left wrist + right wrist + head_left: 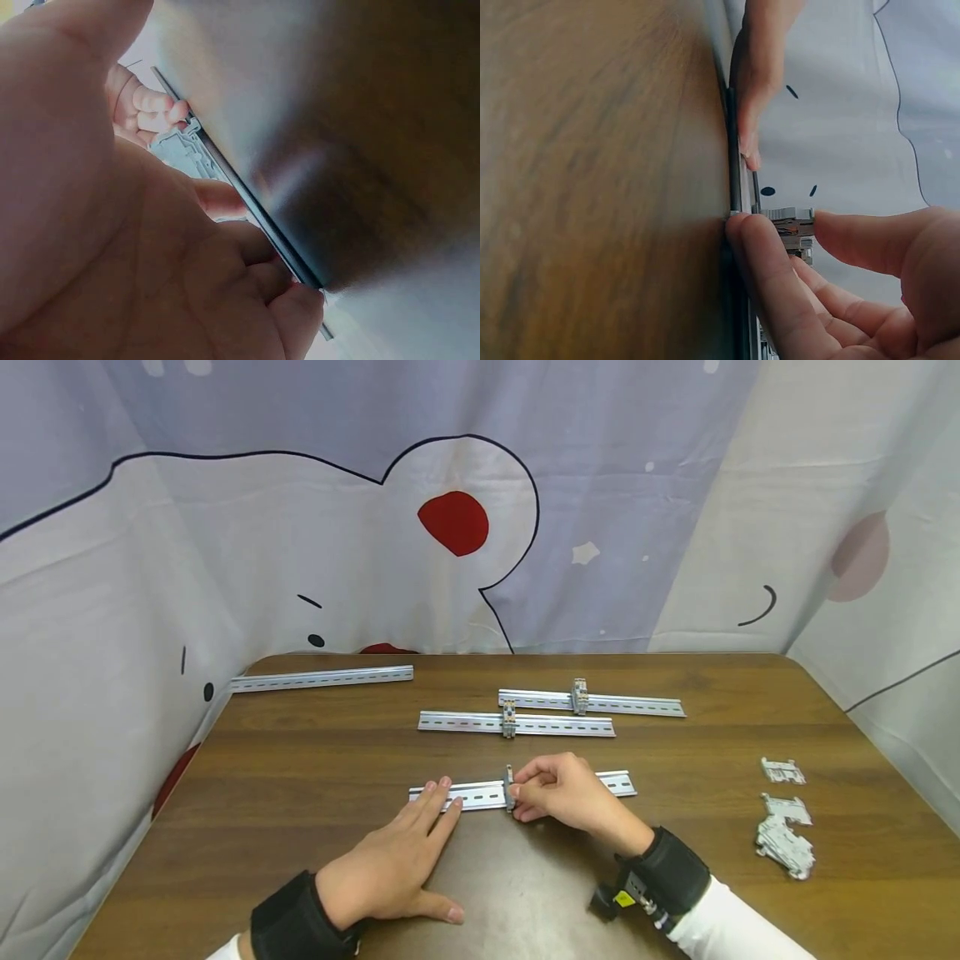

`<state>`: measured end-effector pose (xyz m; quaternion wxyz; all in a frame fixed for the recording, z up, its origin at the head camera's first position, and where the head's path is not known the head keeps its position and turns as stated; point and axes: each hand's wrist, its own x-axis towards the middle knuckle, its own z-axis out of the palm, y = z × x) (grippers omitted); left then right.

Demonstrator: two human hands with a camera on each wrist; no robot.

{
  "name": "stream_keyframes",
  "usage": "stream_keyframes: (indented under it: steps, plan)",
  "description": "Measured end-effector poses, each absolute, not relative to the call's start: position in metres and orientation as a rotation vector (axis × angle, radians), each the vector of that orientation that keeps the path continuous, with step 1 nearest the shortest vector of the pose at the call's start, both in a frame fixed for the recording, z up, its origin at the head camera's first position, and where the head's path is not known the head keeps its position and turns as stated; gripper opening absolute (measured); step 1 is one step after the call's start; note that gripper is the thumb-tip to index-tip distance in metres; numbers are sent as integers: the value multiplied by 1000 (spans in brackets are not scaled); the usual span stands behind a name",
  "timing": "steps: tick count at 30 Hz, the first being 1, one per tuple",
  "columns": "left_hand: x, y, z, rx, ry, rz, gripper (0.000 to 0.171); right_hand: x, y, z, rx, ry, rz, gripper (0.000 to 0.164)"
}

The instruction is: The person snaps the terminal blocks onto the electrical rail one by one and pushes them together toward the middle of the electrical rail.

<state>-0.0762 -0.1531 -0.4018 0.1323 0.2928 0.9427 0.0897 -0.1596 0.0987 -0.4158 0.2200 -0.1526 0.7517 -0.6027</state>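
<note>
A slotted metal DIN rail (pixel 483 796) lies crosswise near the middle of the table. My left hand (pixel 393 868) rests on its left end, fingers straight and thumb spread out over the tabletop. Near the rail's centre stands a thin grey terminal block (pixel 509 790), upright across the rail. The right hand (pixel 566 795) pinches this block from the right, and covers part of the rail behind it. In the left wrist view the block's (pixel 184 155) flat side shows, its foot right at the rail's edge. The right wrist view has the thumb on the block's (pixel 791 223) top and fingertips beside the rail.
Farther back, two DIN rails each carry terminal blocks (pixel 509 720) (pixel 580 697) near mid-length. A bare rail (pixel 322 679) lies at the table's back left. Several loose terminal blocks (pixel 783 843) lie at the right. A patterned curtain (pixel 360 552) hangs behind the wooden table (pixel 300 752).
</note>
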Motion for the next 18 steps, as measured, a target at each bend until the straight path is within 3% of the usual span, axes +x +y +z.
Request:
stream_keyframes:
  steps: [18]
  plan:
    - [-76,-153,-402,849,2736,262,118,-181,148,-376,-558,2357,-1398,18]
